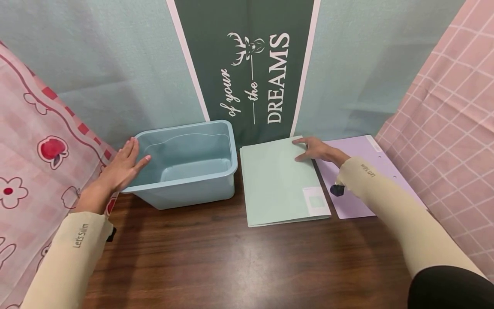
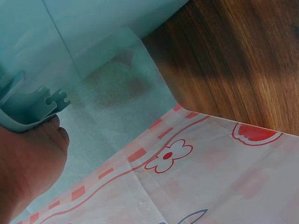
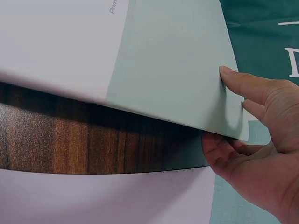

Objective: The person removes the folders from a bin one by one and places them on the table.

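My left hand [image 1: 124, 166] rests against the left rim of a light blue plastic bin [image 1: 189, 193], its fingers straight and the thumb over the opening. The left wrist view catches only the edge of that hand beside the bin's rim. With my right hand [image 1: 316, 149] I pinch the far right edge of a pale green file folder [image 1: 278, 180] that bears a white label. In the right wrist view, fingers [image 3: 217, 149] reach under the folder's edge and others lie over its top. This edge is raised off the wooden table.
A lilac folder [image 1: 370, 167] lies right of the green one, under my right forearm. Behind stands a blue-green curtain [image 1: 247, 86] with white lettering. Pink patterned cloth [image 1: 50, 150] hangs at the left, pink checked cloth [image 1: 459, 120] at the right. The brown table [image 1: 239, 257] stretches in front.
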`<state>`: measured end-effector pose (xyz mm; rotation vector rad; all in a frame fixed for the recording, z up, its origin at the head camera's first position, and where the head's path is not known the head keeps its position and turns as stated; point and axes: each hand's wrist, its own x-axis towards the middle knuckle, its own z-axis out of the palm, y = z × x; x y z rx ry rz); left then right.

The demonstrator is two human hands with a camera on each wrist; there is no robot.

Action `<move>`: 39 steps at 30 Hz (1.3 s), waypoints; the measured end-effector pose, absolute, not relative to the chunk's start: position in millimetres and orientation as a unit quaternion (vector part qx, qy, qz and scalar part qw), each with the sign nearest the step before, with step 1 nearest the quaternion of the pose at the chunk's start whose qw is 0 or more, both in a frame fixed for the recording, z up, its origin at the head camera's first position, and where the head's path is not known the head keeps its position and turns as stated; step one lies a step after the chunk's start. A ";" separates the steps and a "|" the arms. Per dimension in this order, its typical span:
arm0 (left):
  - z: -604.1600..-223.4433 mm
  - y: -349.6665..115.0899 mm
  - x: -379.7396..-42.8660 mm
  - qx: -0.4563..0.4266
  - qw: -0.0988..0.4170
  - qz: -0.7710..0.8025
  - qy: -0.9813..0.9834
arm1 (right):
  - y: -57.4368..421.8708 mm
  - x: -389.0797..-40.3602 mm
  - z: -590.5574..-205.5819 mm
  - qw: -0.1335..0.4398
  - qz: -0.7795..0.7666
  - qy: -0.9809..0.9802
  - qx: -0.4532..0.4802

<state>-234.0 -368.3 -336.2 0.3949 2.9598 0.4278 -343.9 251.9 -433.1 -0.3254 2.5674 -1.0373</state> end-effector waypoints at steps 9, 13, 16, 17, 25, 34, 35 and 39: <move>-336.9 -368.5 -236.2 0.135 0.062 0.143 0.979 | 253.0 -341.4 -437.0 0.189 -0.362 0.905 -0.116; -337.9 -367.9 -236.1 0.133 0.061 0.142 0.979 | 254.0 -340.3 -436.7 0.189 -0.350 0.911 -0.111; -338.0 -367.4 -237.0 0.129 0.065 0.139 0.980 | 255.7 -338.0 -433.8 0.183 -0.342 0.916 -0.104; -337.7 -367.3 -237.2 0.129 0.066 0.139 0.980 | 256.4 -337.3 -432.4 0.179 -0.337 0.918 -0.105; -334.7 -368.7 -238.7 0.133 0.071 0.136 0.979 | 261.5 -333.4 -422.6 0.163 -0.332 0.923 -0.106; -334.1 -371.3 -240.6 0.137 0.071 0.093 0.984 | 269.7 -327.2 -413.9 0.125 -0.313 0.934 -0.122; -333.8 -372.0 -240.3 0.138 0.071 0.085 0.984 | 270.3 -326.6 -412.5 0.119 -0.303 0.937 -0.128; -330.9 -373.9 -240.2 0.141 0.074 0.067 0.985 | 272.9 -324.1 -404.3 0.084 -0.264 0.948 -0.159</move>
